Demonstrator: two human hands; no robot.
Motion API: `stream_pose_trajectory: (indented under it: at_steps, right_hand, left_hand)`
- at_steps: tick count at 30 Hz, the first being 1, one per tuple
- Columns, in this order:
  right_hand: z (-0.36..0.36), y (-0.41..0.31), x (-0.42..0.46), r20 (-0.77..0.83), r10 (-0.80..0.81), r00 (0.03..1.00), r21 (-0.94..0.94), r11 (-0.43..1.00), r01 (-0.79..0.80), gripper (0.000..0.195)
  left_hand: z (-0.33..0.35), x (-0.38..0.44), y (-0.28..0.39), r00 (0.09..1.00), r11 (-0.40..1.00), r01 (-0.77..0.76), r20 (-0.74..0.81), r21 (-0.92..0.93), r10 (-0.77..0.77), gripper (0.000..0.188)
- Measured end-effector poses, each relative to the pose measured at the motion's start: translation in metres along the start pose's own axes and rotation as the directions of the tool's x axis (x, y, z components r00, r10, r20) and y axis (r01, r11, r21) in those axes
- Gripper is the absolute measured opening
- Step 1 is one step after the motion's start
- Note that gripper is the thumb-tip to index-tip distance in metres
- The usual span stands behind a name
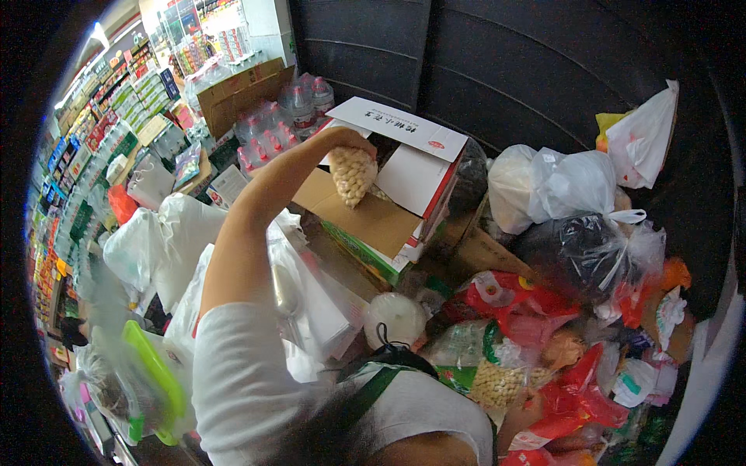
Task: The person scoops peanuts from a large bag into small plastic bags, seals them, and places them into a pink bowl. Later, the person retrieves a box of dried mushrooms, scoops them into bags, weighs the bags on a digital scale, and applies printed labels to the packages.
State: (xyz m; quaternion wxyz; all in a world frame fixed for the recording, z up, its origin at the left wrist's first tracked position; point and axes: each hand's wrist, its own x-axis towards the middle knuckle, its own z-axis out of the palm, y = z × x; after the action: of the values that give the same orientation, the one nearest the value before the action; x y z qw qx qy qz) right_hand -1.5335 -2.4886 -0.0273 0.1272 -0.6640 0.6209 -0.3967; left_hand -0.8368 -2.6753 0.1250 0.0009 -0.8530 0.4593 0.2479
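My left hand (351,138) grips the top of a clear plastic bag of shelled-looking pale nuts (352,175), which hangs over the open flaps of a white and red cardboard box (417,175). The bag's lower end is above the brown inner side of a flap. Low on the right, my right hand (526,408) is blurred and partly hidden by plastic, at the lower edge of another clear bag of similar nuts (504,381). Whether its fingers are closed on that bag cannot be told. Part of the box's inside shows dark between the flaps.
White plastic bags (169,244) lie left of my arm, with shrink-wrapped bottles (274,134) behind. Right of the box are tied white bags (559,180), a black bag (571,250) and red packaging (518,297). A dark panelled surface (495,64) rises behind; stocked shelves stand far left.
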Motion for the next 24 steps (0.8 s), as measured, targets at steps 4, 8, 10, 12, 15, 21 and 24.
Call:
stream_pose_trajectory:
  at_steps: [4,8,10,12,15,21,24]
  right_hand:
    - [-0.005,-0.007,-0.02,-0.062,0.049,0.997,-0.048,0.997,-0.052,0.018]
    - [-0.008,0.012,-0.048,-0.126,0.042,0.991,-0.075,0.996,-0.052,0.019]
    - [-0.004,0.017,-0.058,-0.114,0.03,0.993,-0.06,0.997,-0.038,0.019]
    - [-0.003,0.008,-0.057,-0.044,0.021,0.999,-0.111,0.993,-0.026,0.018]
    - [-0.002,0.007,-0.053,-0.02,0.062,0.998,-0.101,0.993,-0.063,0.017]
    - [0.001,0.005,-0.031,-0.037,0.111,0.993,0.089,0.99,-0.107,0.015]
    - [0.008,-0.037,-0.017,-0.042,-0.05,0.998,0.051,0.997,0.052,0.014]
  left_hand:
    - [0.012,0.044,0.008,0.996,0.994,-0.08,-0.036,-0.07,0.077,0.049]
    - [0.018,0.066,-0.026,0.975,0.881,-0.218,-0.046,-0.419,0.219,0.048]
    - [0.026,0.067,-0.051,0.951,0.707,-0.24,-0.014,-0.665,0.309,0.047]
    - [0.041,0.062,-0.073,0.923,0.478,-0.174,0.026,-0.861,0.383,0.047]
    - [0.063,0.033,-0.065,0.915,0.108,0.053,0.092,-0.993,0.392,0.041]
    - [0.056,0.026,-0.042,0.868,0.296,-0.496,-0.452,-0.816,0.208,0.06]
    - [0.039,-0.019,-0.007,0.808,0.518,-0.579,-0.529,-0.63,0.258,0.066]
